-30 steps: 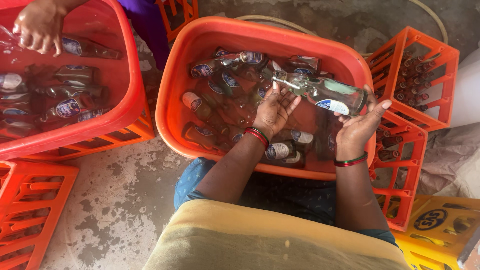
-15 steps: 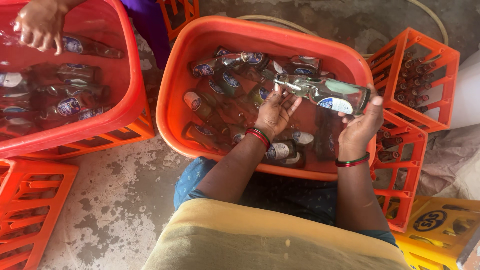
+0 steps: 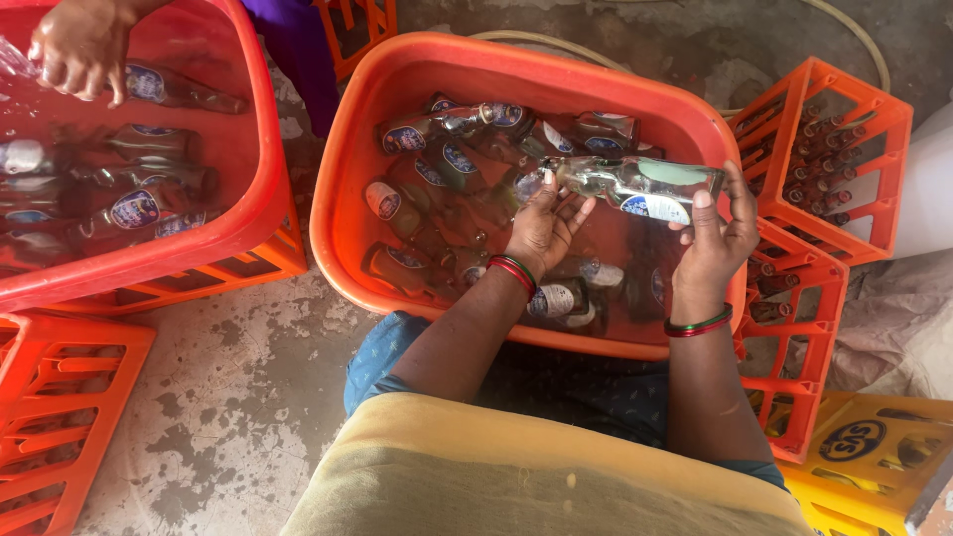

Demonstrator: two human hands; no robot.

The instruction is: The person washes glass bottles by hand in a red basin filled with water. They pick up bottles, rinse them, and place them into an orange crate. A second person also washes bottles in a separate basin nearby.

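Far left, an empty orange plastic bottle crate (image 3: 60, 417) lies on the stained concrete floor (image 3: 228, 397). Above it a red plastic wash tub (image 3: 233, 213), propped on another orange crate, holds brown glass bottles with round labels (image 3: 134, 208) lying in water, and a co-worker's hand (image 3: 79, 45) dips in at the tub's top left corner, fingers curled over something clear.

Centre stage now: a rounded orange plastic basin (image 3: 338, 228) full of water and more submerged labelled bottles (image 3: 407, 134), jumbled at all angles. The person's left hand (image 3: 544, 226), red and green bangles at the wrist, reaches over the basin; its fingers (image 3: 576, 210) are spread and cupped around the neck end of a clear glass bottle with a blue and white label (image 3: 635, 187). That bottle is held horizontally just above the water, across the basin's right half.

Moving right, the right hand (image 3: 717, 240), also bangled, grips the bottle's base end, its thumb pressed on the label and its fingers wrapped behind the glass. Both hands are closed on the same bottle.

Further right, an orange crate loaded with upright dark bottles (image 3: 824, 159) stands tilted against the basin, another orange crate (image 3: 804, 347) sits below it, and a yellow plastic crate (image 3: 874, 457) fills the bottom corner.
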